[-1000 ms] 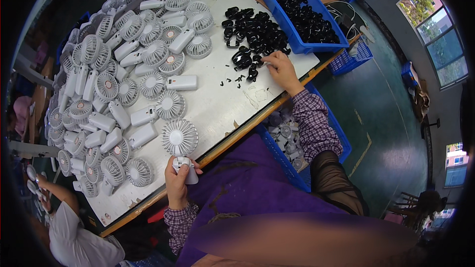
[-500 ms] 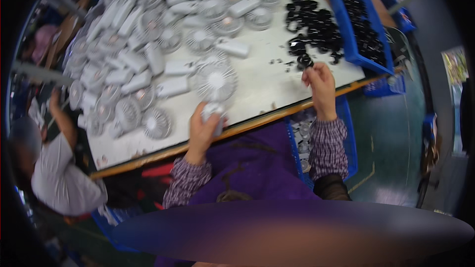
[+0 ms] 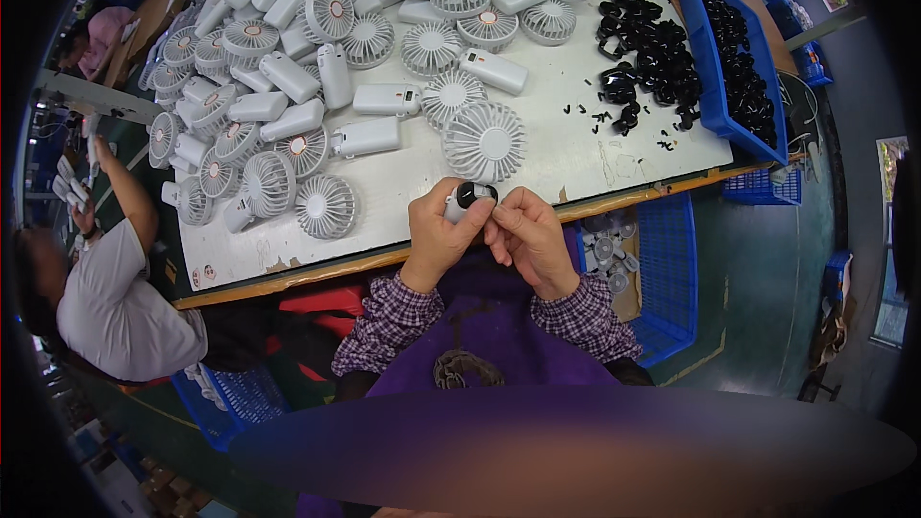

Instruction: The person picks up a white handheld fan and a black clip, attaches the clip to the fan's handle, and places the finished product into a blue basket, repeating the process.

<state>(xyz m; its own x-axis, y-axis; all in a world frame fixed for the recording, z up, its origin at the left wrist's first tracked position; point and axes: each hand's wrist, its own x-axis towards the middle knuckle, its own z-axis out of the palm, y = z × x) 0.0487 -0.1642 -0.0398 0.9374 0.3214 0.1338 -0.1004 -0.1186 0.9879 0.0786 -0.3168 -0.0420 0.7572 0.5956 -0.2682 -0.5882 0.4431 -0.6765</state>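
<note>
My left hand (image 3: 436, 235) is wrapped round the white handle of a handheld fan (image 3: 484, 142), whose round ribbed head points away from me over the table edge. A glossy black plastic piece (image 3: 472, 194) sits at the near end of that handle, with my left thumb against it. Close beside it, my right hand (image 3: 533, 242) has thumb and forefinger pinched together; whatever is between them is too small or hidden to make out.
Many white handheld fans (image 3: 331, 14) cover the table's (image 3: 566, 158) left and back. Loose black pieces (image 3: 662, 62) lie at right, beside a blue tray (image 3: 712, 77) of more. A blue basket (image 3: 667, 269) holding fan parts stands below the edge. A co-worker (image 3: 125, 297) sits at left.
My right hand has come from the black pieces back to the fan. A black piece is now on the fan's handle end. My view has shifted, and both hands are close together.
</note>
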